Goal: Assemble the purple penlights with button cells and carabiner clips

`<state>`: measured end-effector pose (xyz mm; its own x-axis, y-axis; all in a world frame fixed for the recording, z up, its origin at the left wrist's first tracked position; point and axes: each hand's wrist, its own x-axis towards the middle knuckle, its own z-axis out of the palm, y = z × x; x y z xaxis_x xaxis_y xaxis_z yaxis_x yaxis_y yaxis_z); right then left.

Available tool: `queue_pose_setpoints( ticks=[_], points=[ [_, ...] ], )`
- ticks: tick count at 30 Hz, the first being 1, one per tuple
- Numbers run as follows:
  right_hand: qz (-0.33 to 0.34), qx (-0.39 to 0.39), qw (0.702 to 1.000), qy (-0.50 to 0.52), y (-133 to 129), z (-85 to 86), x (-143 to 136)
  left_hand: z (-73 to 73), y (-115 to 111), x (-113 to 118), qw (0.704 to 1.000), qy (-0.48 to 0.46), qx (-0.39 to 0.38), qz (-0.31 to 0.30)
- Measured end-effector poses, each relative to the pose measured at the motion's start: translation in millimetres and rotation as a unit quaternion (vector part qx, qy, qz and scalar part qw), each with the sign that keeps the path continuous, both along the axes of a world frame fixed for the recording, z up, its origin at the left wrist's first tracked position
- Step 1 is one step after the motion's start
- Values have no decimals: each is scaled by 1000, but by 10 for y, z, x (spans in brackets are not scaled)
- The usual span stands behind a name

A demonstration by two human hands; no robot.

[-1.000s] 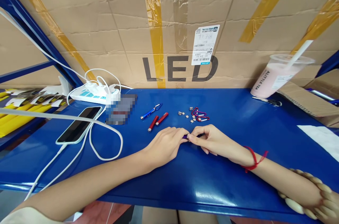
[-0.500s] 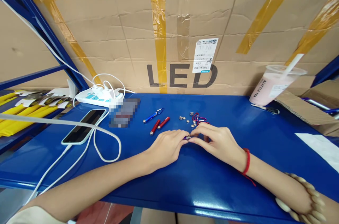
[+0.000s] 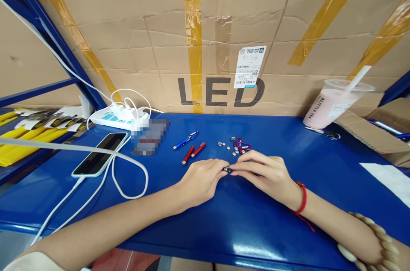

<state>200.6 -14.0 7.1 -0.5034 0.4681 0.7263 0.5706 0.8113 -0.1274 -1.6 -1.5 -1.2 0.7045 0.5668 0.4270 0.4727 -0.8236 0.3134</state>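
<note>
Above the front half of the blue table, my left hand [image 3: 201,181] is closed around a mini flashlight [image 3: 227,169], mostly hidden by the fingers. Only its small dark and silver end shows. My right hand [image 3: 267,172] pinches that end between thumb and fingertips, so both hands meet on it. Beyond them lie several small button cells [image 3: 228,148] beside red and purple carabiner clips [image 3: 241,146]. A blue mini flashlight [image 3: 184,141] with a clip rests to the left, and two red flashlight tubes [image 3: 193,154] lie just in front of it.
At left are a charging phone [image 3: 100,154], loose white cables [image 3: 134,196] and a power strip [image 3: 112,119]. A drink cup [image 3: 329,106] with a straw stands at right beside keys [image 3: 323,133] and an open carton [image 3: 368,136]. A large cardboard box [image 3: 153,48] backs the table [image 3: 256,224].
My right fingers have shifted slightly at the flashlight's end, where a dark part now shows instead of the silver tip. The left hand has hardly moved, and the view has shifted a little.
</note>
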Motion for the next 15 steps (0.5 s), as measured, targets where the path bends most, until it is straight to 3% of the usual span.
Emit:
queue_pose_setpoints(
  ticks=[8, 15],
  points=[
    [-2, 49, 995, -82, -39, 65, 58, -4, -3, -13, 997, 18, -62, -43],
    [3, 52, 995, -81, -64, 48, 30, -43, -14, -18, 992, 17, -112, -47]
  ],
)
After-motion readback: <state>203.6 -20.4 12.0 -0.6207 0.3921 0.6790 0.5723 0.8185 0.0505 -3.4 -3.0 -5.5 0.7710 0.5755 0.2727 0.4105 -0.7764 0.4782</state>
